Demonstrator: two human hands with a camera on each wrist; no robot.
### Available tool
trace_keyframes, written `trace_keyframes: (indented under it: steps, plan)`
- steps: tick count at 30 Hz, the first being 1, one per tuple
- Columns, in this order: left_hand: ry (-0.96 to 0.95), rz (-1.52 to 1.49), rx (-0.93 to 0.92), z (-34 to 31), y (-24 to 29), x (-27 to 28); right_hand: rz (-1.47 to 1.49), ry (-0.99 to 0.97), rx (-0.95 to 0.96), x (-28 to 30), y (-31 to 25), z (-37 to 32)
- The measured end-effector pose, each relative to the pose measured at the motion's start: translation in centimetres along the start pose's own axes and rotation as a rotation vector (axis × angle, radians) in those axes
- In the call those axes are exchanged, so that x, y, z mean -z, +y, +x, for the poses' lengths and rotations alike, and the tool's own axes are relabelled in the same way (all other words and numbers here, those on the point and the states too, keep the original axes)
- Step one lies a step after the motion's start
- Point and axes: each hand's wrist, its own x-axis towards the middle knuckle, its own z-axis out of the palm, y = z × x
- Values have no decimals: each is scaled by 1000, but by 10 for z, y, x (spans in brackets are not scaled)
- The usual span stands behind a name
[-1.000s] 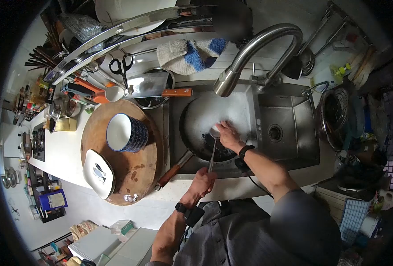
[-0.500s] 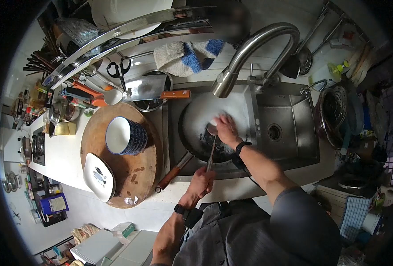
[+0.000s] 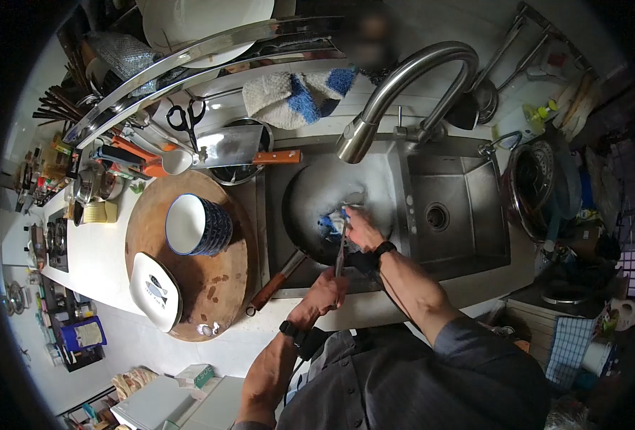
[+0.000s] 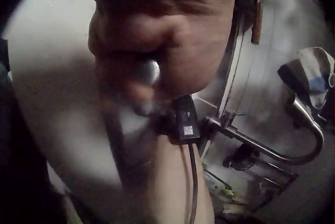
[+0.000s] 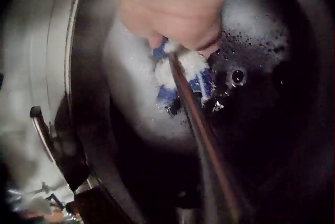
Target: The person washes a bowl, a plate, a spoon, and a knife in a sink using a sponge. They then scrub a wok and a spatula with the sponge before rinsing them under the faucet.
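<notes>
My left hand [image 3: 326, 292] grips the lower handle of a long-handled metal spoon [image 3: 341, 254] at the sink's front edge. The rounded handle end [image 4: 149, 69] pokes out of that fist in the left wrist view. My right hand [image 3: 364, 231] pinches a wet blue and white cloth [image 5: 180, 75] around the handle, higher up, over the pan. The spoon's bowl shows just beyond the right fingers, amid suds. Under both lies a dark frying pan [image 3: 289, 208] full of soapy water, its wooden handle [image 3: 267, 294] pointing to the front left.
Left of the sink, a round wooden board [image 3: 220, 294] carries stacked blue-patterned bowls [image 3: 199, 226] and white plates [image 3: 154, 287]. A cleaver [image 3: 235, 145] lies behind it. The faucet [image 3: 358, 140] arches over the sink, with a second basin [image 3: 468, 236] to the right.
The right hand has slid down the handle, toward the left hand, with the cloth now showing. The spoon's bowl has come out beyond the fingers. My left hand keeps its grip.
</notes>
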Motion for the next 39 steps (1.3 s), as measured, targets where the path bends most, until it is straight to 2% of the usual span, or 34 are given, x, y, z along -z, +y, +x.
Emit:
trace_keyframes:
  steps: [1,2,3,5,6,7,9,10,12,15,16,17,18,19,20,21,22,23,25,26,28,29,31,32,35,36,37,39]
  plan:
    - [-31,122,55,-10,16,-1,-28,22,65,-1,-3,-1]
    - [-62,245,109,-16,25,-1,-28,24,46,-4,-10,1]
    - [-59,246,112,-16,25,1,-26,23,43,3,-10,14]
    - [-18,267,93,-14,23,2,-226,7,154,25,-7,48]
    - [-18,265,93,-12,19,4,-396,116,268,8,-20,26]
    - [-25,257,55,-10,16,8,-397,116,268,7,-23,25]
    - [-33,250,14,-9,16,12,-743,236,579,3,-30,23]
    - [-18,266,26,-10,21,12,-745,236,581,-5,-38,13]
    - [-7,281,43,-12,30,12,-1049,376,654,-17,-53,-7]
    - [-57,296,137,-7,31,14,-986,323,632,-20,-62,-12]
    - [-59,67,145,0,23,13,-987,325,629,-15,-59,-10]
    - [-57,-163,147,6,16,13,-864,285,618,-13,-55,-7]
    - [-53,-165,145,8,19,9,-742,242,606,-11,-51,-5]
    - [-95,-365,112,9,27,5,-743,237,605,-19,-52,-19]
    - [-136,-563,79,9,30,3,-658,224,414,-30,-56,-47]
    - [-133,-564,79,12,28,3,-571,211,224,-36,-56,-66]
    - [-175,-678,88,20,22,6,-494,87,218,-11,-30,-32]
    - [-218,-793,98,27,19,7,-649,248,303,0,-6,-6]
    - [-212,-760,113,28,10,9,-762,349,171,-34,-42,-67]
    - [-202,-723,135,27,5,10,-759,350,167,-31,-45,-60]
    - [-193,-737,150,17,10,7,-1156,113,554,-19,-57,-32]
    - [-186,-756,162,13,11,5,-1154,111,552,-15,-62,-24]
    - [-161,-723,168,9,8,7,-1055,-40,477,-26,-75,-26]
    - [-140,-688,172,7,7,9,-1232,4,561,-32,-86,-36]
    - [-90,-622,171,3,4,10,-1360,4,562,-33,-97,-29]
    - [-88,-623,170,3,2,10,-1315,22,701,-5,-83,15]
    - [-58,-597,150,4,0,10,-1317,17,701,-2,-78,23]
    - [-26,-569,133,4,-1,9,-1452,391,662,-1,-65,26]
